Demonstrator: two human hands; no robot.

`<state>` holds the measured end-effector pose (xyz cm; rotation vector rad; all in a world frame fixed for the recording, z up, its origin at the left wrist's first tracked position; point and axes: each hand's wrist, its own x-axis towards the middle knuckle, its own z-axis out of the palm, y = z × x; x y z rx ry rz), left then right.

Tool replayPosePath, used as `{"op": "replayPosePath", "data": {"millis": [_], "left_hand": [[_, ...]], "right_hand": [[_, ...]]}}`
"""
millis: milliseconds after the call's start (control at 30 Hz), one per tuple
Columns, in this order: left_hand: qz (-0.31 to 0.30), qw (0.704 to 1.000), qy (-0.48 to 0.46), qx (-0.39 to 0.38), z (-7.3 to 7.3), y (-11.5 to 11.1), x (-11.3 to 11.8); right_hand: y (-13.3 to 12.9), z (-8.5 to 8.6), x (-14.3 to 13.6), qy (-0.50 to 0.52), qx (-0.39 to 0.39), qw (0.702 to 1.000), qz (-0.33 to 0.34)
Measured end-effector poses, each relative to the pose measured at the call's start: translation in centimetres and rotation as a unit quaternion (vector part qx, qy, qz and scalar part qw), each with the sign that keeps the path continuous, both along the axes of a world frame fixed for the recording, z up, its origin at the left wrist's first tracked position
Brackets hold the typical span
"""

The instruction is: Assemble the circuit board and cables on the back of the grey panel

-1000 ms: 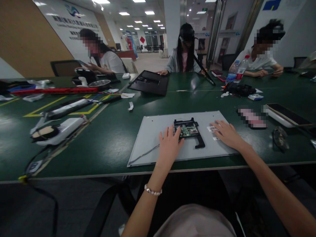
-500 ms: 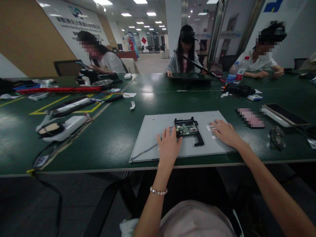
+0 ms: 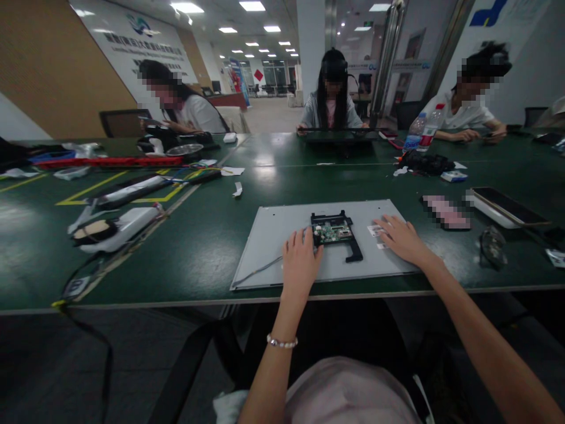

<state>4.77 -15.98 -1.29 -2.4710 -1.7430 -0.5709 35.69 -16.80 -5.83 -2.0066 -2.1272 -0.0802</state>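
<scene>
A flat light-grey panel [image 3: 282, 221] lies near the front edge of the table. On its middle sits a green circuit board [image 3: 333, 231] within a black plastic frame [image 3: 354, 250]. My left hand [image 3: 301, 256] rests on the panel just left of the board, fingers stretched forward, its tips near the frame's left side. A thin grey cable [image 3: 260, 271] runs from under that hand to the panel's lower left corner. On the right part of the panel my right hand [image 3: 402, 239] lies flat with fingers spread, beside white labels [image 3: 375, 230].
Right of the panel are a pink phone [image 3: 448, 212], a dark-screened device [image 3: 507, 205] and a clear crumpled item [image 3: 493, 246]. Two bottles [image 3: 428, 126] stand farther back. A white device [image 3: 128, 227] and a red strip [image 3: 110, 162] lie left. Several people sit across the table.
My hands stay nearly where they were on the panel. Across the table, the person in the middle has lowered a dark panel that was tilted up.
</scene>
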Motion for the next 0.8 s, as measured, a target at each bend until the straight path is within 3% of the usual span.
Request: {"op": "replayPosePath", "data": {"millis": [467, 800], "left_hand": [[-0.012, 1.000, -0.012, -0.005, -0.20, -0.32, -0.43], [0.021, 1.000, -0.005, 0.000, -0.48, -0.37, -0.40]], "right_hand": [[0.00, -0.53, 0.79, 0.010, -0.004, 1.000, 0.012], [-0.09, -0.69, 0.93, 0.018, -0.003, 1.000, 0.015]]}}
